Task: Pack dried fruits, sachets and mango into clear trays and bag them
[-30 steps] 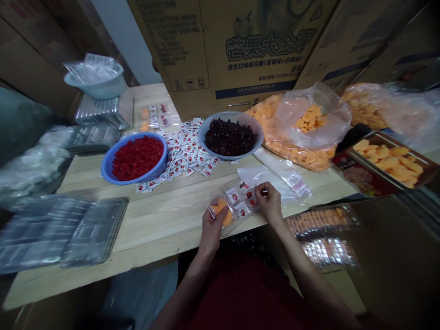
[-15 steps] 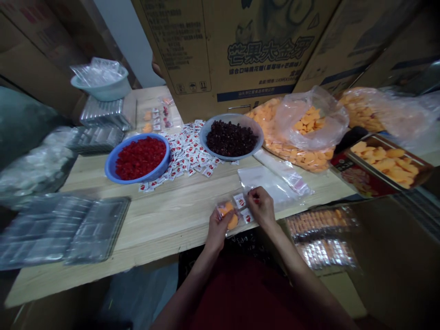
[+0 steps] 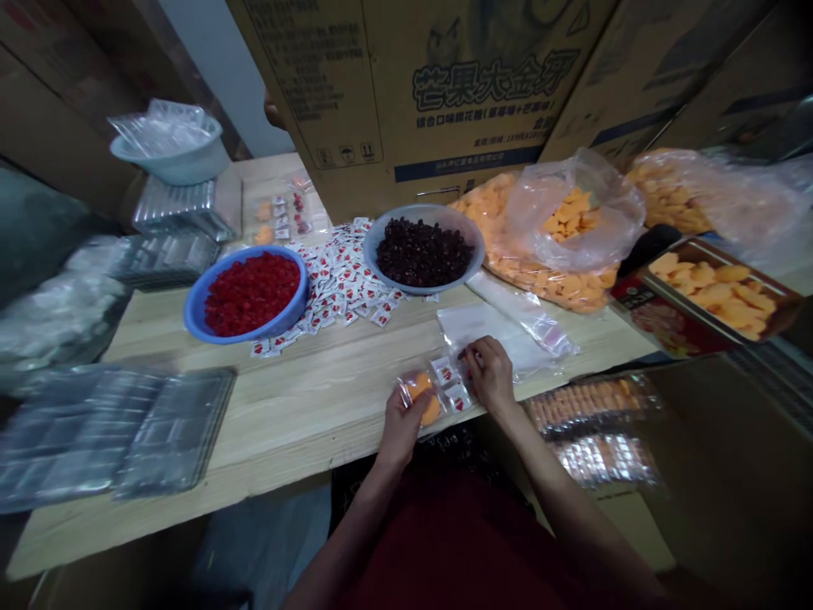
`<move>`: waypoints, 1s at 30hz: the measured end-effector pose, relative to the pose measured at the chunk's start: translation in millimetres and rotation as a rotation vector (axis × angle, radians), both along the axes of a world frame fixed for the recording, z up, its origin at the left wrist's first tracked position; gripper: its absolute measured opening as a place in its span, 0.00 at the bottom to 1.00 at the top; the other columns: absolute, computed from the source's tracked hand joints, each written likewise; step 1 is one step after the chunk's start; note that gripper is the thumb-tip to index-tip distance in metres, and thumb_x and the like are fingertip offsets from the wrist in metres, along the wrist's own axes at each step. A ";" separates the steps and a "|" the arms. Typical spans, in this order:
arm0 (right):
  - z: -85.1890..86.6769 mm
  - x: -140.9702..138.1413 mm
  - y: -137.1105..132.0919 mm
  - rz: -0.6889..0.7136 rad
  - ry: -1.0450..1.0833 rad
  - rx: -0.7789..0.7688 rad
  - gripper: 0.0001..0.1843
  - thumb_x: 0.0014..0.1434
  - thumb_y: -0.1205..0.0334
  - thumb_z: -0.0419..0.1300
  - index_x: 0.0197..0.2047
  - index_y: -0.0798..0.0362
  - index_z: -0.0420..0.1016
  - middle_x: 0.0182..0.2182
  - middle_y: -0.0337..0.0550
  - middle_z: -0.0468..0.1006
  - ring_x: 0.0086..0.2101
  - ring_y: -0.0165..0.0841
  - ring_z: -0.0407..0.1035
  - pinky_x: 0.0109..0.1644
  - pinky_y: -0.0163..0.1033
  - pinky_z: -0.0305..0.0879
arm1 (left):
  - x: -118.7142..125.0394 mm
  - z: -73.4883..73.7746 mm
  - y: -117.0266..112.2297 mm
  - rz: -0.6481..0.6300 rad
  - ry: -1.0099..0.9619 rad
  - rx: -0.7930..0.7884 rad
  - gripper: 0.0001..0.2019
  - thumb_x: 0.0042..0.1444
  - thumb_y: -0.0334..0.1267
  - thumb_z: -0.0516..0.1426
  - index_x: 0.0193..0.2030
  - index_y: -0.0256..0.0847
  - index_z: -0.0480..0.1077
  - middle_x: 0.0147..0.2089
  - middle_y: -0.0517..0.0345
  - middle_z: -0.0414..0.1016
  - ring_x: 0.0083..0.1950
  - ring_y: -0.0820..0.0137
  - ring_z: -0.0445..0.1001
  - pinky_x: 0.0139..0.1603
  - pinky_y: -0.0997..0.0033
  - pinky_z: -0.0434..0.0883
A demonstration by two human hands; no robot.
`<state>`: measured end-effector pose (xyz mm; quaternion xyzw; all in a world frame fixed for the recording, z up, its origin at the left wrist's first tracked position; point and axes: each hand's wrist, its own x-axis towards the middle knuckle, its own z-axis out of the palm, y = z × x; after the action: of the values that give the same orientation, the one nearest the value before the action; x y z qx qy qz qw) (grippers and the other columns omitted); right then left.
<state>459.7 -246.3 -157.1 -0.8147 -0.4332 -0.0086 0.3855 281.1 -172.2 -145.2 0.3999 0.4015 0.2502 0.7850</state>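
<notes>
A clear plastic tray (image 3: 438, 385) with orange pieces and small red-and-white sachets in its compartments lies at the near edge of the wooden table (image 3: 305, 407). My left hand (image 3: 400, 424) grips its left end, fingers curled round the orange part. My right hand (image 3: 490, 377) pinches its right end, beside a flat stack of clear bags (image 3: 489, 326).
A blue bowl of red pieces (image 3: 247, 292), a heap of sachets (image 3: 343, 280) and a bowl of dark pieces (image 3: 424, 250) sit mid-table. Bags (image 3: 552, 237) and a box of orange slices (image 3: 717, 292) lie right. Empty clear trays (image 3: 114, 428) lie left. Cartons (image 3: 432, 85) stand behind.
My two hands have drawn closer together on the tray and pulled it slightly toward the table edge. The view shifted a little; the bowls have not moved.
</notes>
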 end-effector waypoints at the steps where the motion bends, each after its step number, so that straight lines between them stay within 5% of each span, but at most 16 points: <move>1: 2.3 -5.9 1.4 0.033 0.006 0.023 0.12 0.69 0.63 0.50 0.33 0.51 0.70 0.33 0.45 0.70 0.37 0.38 0.65 0.43 0.42 0.61 | 0.9 0.6 -0.8 0.008 0.000 0.014 0.23 0.47 0.43 0.70 0.49 0.36 0.74 0.44 0.52 0.81 0.42 0.66 0.78 0.46 0.68 0.72; 6: 9.2 -42.2 1.8 0.202 0.044 0.045 0.11 0.69 0.64 0.49 0.36 0.50 0.70 0.33 0.45 0.70 0.38 0.39 0.66 0.44 0.42 0.63 | 9.2 -6.7 -10.9 0.048 -0.043 -0.009 0.20 0.48 0.46 0.70 0.43 0.38 0.74 0.37 0.59 0.78 0.36 0.72 0.75 0.42 0.72 0.71; 10: 9.6 -52.0 -17.9 0.097 0.021 -0.030 0.05 0.65 0.65 0.53 0.41 0.51 0.71 0.39 0.49 0.72 0.44 0.42 0.66 0.47 0.45 0.64 | 7.1 -7.5 -18.2 0.065 -0.064 -0.099 0.19 0.49 0.50 0.69 0.40 0.40 0.73 0.36 0.59 0.77 0.38 0.71 0.75 0.44 0.71 0.71; 14: 15.0 -37.7 -47.5 -0.010 0.046 -0.074 0.07 0.66 0.66 0.51 0.39 0.51 0.70 0.37 0.46 0.71 0.39 0.40 0.67 0.44 0.43 0.63 | -7.5 8.2 -11.9 -0.240 -0.100 -0.059 0.20 0.54 0.50 0.66 0.51 0.44 0.76 0.52 0.51 0.78 0.53 0.62 0.75 0.52 0.66 0.71; 18: 26.6 -24.3 -56.2 -0.045 0.061 -0.023 0.10 0.69 0.64 0.49 0.41 0.51 0.71 0.36 0.46 0.72 0.38 0.39 0.67 0.43 0.42 0.63 | 4.3 19.9 -3.0 -0.572 -0.089 0.024 0.17 0.56 0.49 0.64 0.46 0.40 0.78 0.42 0.49 0.80 0.42 0.64 0.77 0.45 0.65 0.74; 24: 42.2 -38.5 -36.6 0.110 0.094 0.011 0.14 0.71 0.63 0.46 0.37 0.50 0.70 0.34 0.47 0.71 0.37 0.38 0.66 0.42 0.42 0.64 | 61.7 -3.1 -6.1 -0.320 -0.044 0.165 0.13 0.46 0.45 0.68 0.31 0.38 0.73 0.32 0.56 0.76 0.32 0.68 0.73 0.38 0.67 0.73; 30: 33.4 -46.0 -39.8 0.126 0.182 0.056 0.11 0.71 0.62 0.50 0.40 0.50 0.73 0.36 0.47 0.73 0.41 0.40 0.68 0.46 0.45 0.67 | 41.6 -18.7 9.7 -0.150 0.243 0.496 0.13 0.44 0.42 0.69 0.30 0.43 0.69 0.27 0.65 0.66 0.30 0.72 0.62 0.36 0.73 0.63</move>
<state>413.7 -286.1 -123.7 -0.7721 -0.4466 0.0775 0.4453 322.7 -162.6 -164.0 0.6353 0.3885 0.2325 0.6257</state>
